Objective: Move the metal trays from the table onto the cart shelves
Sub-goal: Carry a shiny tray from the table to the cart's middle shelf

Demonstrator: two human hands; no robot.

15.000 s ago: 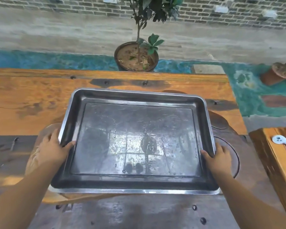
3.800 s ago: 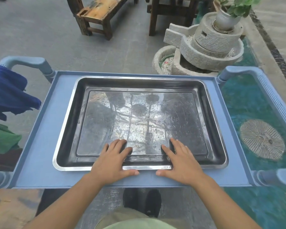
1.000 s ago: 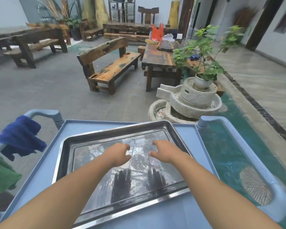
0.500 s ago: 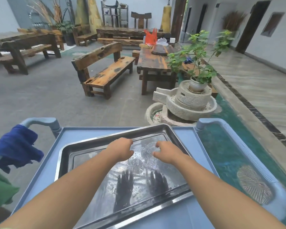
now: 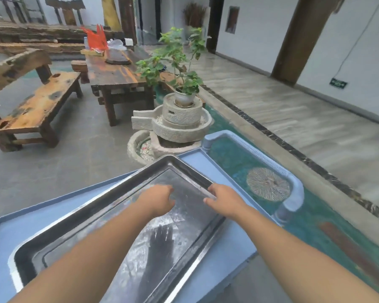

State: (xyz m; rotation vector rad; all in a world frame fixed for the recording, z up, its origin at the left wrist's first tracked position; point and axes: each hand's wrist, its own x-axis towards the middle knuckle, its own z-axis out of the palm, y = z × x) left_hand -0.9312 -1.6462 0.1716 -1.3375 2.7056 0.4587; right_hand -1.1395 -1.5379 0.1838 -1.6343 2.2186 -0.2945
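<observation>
Tray (image 5: 190, 219) on cart (image 5: 230, 243), beneath left hand (image 5: 159, 200), rim at right hand (image 5: 224, 199)

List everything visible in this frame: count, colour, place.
tray: one, silver metal, askew on the cart's top shelf.
cart: one, blue, foreground.
bench: one, orange-brown wood, left.
table: one, dark wood, centre back.
bag: one, red, on the table's far end.
millstone: one, grey, just beyond the cart.
potted plant: one, green, atop the millstone.
stone disc: one, beige, in the teal floor right of the cart.
pillar: one, brown, back right.
left hand: one, over the tray's floor, fingers curled; contact unclear.
right hand: one, at the tray's right rim, fingers curled over it.
</observation>
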